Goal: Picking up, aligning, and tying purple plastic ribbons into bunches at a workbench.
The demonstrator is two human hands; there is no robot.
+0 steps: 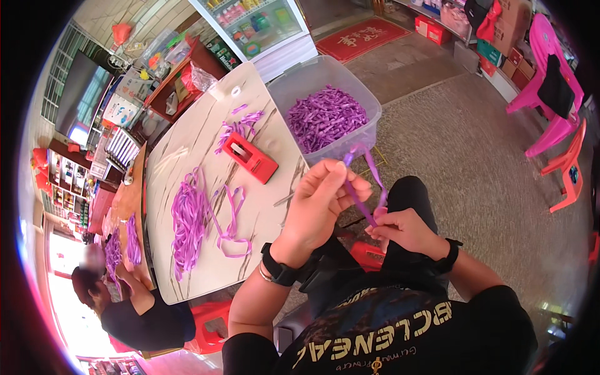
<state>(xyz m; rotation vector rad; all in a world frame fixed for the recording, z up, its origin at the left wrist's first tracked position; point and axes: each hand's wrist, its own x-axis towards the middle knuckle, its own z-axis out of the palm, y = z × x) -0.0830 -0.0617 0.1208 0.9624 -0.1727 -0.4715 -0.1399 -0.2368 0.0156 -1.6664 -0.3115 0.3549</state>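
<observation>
1. The purple ribbon strip [362, 187] sits just right of the frame's centre, above the person's lap. Its long axis runs diagonally — from a looped upper end near the clear bin down toward the lower right.
2. The left hand [322, 203] is closed on the strip's upper part, thumb and forefinger pinching it near the loop.
3. The right hand [406, 230] pinches the strip's lower end, fingers curled together.
4. The clear plastic bin [369, 100], upper centre, holds a heap of cut purple ribbon pieces.
5. On the pale marbled tabletop [187, 140], left of centre, lies a red flat tool [250, 157], tilted toward the lower right; a loose pile of purple ribbon [190, 215] lies below it.
6. A glass-fronted cabinet [256, 25] with coloured bottles stands at the top centre; a red rectangular floor mat [362, 37] with pale characters lies to its right.
7. Red boxes and stacked cartons [500, 44] line the upper right — beside pink plastic chairs [550, 94].
8. Another person [134, 312] handles purple ribbon at lower left.
</observation>
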